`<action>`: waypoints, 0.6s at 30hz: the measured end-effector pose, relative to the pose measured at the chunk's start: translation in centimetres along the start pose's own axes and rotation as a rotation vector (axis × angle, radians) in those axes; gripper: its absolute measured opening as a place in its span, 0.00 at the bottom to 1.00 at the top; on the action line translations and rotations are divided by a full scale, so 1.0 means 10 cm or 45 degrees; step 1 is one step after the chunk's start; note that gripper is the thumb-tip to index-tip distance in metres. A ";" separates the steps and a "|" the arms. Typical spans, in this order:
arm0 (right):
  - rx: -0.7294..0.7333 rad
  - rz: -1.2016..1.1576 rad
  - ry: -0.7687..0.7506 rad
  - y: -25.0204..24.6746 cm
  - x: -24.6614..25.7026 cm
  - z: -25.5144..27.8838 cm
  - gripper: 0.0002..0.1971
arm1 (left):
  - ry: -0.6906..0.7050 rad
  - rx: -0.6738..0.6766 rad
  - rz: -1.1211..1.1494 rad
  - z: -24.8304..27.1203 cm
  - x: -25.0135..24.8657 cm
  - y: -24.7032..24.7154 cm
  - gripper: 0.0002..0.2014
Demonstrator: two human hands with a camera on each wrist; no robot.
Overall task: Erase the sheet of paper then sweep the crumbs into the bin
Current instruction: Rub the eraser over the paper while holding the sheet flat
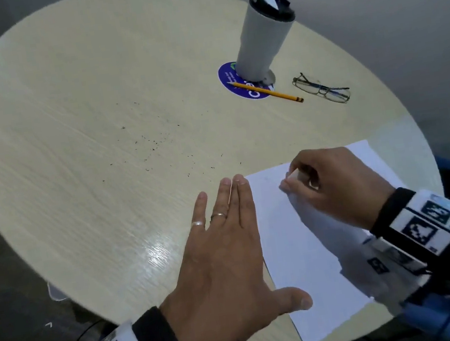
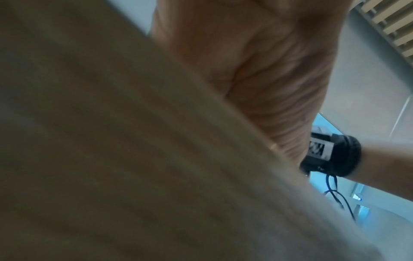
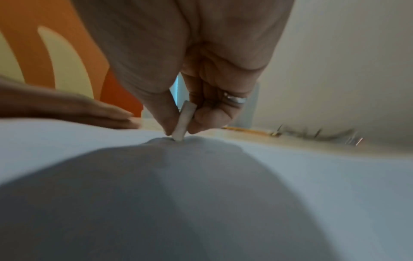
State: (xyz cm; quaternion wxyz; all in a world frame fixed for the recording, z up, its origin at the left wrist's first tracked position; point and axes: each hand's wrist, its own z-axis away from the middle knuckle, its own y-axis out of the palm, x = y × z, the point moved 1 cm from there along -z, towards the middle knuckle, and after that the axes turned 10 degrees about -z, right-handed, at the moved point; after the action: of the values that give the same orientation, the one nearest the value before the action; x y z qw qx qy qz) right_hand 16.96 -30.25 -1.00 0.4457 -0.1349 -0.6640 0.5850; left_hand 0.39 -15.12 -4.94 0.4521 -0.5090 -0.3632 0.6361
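A white sheet of paper (image 1: 298,249) lies near the front right edge of the round wooden table (image 1: 71,111). My right hand (image 1: 332,181) pinches a thin white eraser (image 3: 184,121) between thumb and fingers, its lower end pressed on the paper (image 3: 312,176) near the far left corner. My left hand (image 1: 225,260) lies flat with straight fingers along the sheet's left edge, thumb on the paper. Dark eraser crumbs (image 1: 154,145) are scattered over the table beyond the hands. In the left wrist view only the palm (image 2: 257,70) and blurred tabletop (image 2: 111,159) show.
A tall grey cylindrical bin (image 1: 264,34) with a dark rim stands at the back right on a blue round sticker (image 1: 238,87). A yellow pencil (image 1: 267,92) and folded glasses (image 1: 322,88) lie beside it. The table edge runs close under my wrists.
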 end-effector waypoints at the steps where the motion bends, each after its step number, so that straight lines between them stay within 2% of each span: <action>1: -0.052 0.039 0.031 -0.06 -0.08 0.00 0.11 | -0.005 0.000 -0.004 0.00 0.00 -0.01 0.76; 6: -0.144 -0.096 0.115 -0.13 -0.12 0.40 0.10 | -0.009 0.051 -0.037 0.01 -0.02 -0.06 0.77; 14: -0.175 0.024 0.250 -0.15 -0.48 0.66 0.11 | -0.007 0.045 -0.118 0.04 -0.09 -0.03 0.73; 18: -0.176 -0.010 0.238 -0.12 -0.43 0.67 0.11 | 0.096 -0.027 -0.101 0.04 -0.17 0.03 0.64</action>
State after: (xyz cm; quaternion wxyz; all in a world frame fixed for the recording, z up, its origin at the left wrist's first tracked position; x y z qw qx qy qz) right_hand 14.79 -38.06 -1.24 0.4976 -0.2166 -0.6588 0.5211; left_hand 0.06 -16.86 -4.57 0.4848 -0.5226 -0.3724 0.5942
